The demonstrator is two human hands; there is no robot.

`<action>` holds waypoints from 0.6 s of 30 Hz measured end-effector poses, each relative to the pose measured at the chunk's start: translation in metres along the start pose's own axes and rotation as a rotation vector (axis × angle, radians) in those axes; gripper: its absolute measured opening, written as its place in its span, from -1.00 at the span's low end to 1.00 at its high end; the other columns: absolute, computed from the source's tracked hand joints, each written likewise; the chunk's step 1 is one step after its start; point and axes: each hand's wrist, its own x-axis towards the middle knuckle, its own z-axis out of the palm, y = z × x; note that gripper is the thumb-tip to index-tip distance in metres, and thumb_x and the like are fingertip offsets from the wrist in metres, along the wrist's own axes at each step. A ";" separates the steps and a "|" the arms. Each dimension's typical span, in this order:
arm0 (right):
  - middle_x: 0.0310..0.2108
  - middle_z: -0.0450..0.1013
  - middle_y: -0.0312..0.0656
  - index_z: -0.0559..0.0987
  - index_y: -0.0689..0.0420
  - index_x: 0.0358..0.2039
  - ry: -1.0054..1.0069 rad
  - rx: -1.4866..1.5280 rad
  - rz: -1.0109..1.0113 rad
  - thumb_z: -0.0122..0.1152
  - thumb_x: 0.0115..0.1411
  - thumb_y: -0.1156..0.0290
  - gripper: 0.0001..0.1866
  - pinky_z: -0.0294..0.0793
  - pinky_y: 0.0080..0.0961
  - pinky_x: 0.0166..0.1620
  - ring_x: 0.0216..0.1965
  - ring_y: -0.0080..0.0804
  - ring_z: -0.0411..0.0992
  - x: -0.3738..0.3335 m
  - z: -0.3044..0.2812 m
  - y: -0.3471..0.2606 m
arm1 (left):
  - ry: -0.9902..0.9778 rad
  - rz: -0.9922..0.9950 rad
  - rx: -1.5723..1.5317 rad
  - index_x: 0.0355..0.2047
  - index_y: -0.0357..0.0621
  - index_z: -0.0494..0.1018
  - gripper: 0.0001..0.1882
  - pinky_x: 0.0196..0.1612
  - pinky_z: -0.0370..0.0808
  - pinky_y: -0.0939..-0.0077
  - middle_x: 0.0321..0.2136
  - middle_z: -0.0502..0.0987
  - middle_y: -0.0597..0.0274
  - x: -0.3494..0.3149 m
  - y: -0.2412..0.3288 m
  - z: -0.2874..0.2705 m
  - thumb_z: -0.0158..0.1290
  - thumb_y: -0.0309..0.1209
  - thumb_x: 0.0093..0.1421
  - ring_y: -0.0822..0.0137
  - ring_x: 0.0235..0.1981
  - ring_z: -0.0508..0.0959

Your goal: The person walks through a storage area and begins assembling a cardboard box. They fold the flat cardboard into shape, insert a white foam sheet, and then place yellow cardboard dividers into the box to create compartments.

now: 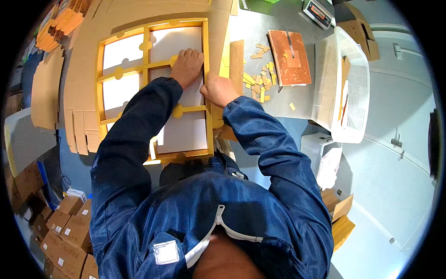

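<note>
A yellow cardboard divider tray [147, 56] lies in front of me, with white-bottomed compartments and round notches along its dividers. My left hand [187, 68] is curled closed inside it, by the right wall and a cross divider. What its fingers hold, if anything, is hidden beneath them. Just nearer to me, my right hand [219, 90] is closed at the tray's right wall, with thumb and fingers pinching that edge. Both hands are close together but apart.
Brown cardboard [82, 88] lies under the tray. To the right are small yellow and brown card scraps [260, 83], a worn red-brown book [291, 58] with a pen on it, a white plastic basket [355, 88] and a scale [318, 13]. Cartons [65, 246] are stacked at lower left.
</note>
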 end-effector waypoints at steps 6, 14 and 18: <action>-0.24 0.45 0.10 0.43 0.15 -0.14 0.313 -0.032 0.005 0.10 0.12 0.20 -0.63 0.44 -0.13 -0.19 -0.20 0.05 0.44 0.046 -0.013 0.078 | 0.359 -0.141 -0.204 -0.17 -0.23 0.37 -0.70 -0.01 0.25 0.15 -0.20 0.40 0.00 -0.026 -0.014 -0.042 0.00 -0.45 0.04 0.04 -0.13 0.38; -0.27 0.46 0.19 0.40 0.14 -0.16 0.234 -0.130 0.072 0.06 0.07 0.32 -0.69 0.41 -0.06 -0.18 -0.23 0.15 0.44 0.076 0.021 0.117 | 0.449 -0.775 -0.244 -0.09 -0.27 0.33 -0.67 -0.03 0.35 0.22 -0.15 0.42 -0.05 -0.233 -0.102 -0.089 0.04 -0.44 0.15 0.00 -0.10 0.41; -0.15 0.42 0.11 0.42 0.06 -0.08 0.338 -0.175 0.007 0.14 0.05 0.35 -0.63 0.41 -0.17 -0.12 -0.14 0.05 0.42 0.056 -0.029 0.160 | 0.315 -1.064 -0.432 -0.06 -0.29 0.30 -0.63 -0.04 0.38 0.25 -0.17 0.43 -0.07 -0.353 -0.102 -0.055 0.02 -0.33 0.20 0.04 -0.13 0.45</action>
